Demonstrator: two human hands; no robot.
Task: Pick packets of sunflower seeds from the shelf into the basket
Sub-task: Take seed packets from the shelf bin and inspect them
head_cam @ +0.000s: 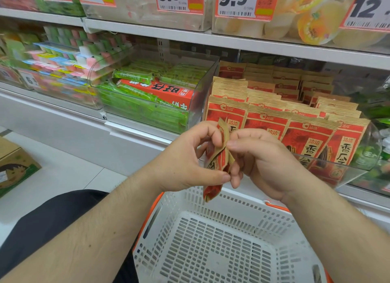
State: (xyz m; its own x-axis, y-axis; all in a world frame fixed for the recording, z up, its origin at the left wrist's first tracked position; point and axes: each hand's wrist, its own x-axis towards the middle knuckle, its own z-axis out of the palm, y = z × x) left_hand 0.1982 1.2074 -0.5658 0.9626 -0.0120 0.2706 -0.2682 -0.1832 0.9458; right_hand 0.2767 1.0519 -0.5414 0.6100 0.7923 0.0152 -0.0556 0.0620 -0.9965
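Rows of red and brown sunflower seed packets [295, 122] stand upright in a clear bin on the shelf at the right. Both hands hold one such packet [217, 162] edge-on, just above the far rim of the white perforated basket [211, 240]. My left hand [190, 158] pinches its left side and lower part. My right hand [259, 162] grips its upper right edge between thumb and fingers. The basket, with orange trim, sits below my forearms and has nothing in it.
A clear bin of green snack bars with a red box [152, 93] stands left of the seeds. Pastel jelly cups [63, 59] lie further left. Price tags [238, 2] hang from the upper shelf. A cardboard box [14, 166] sits on the floor at the left.
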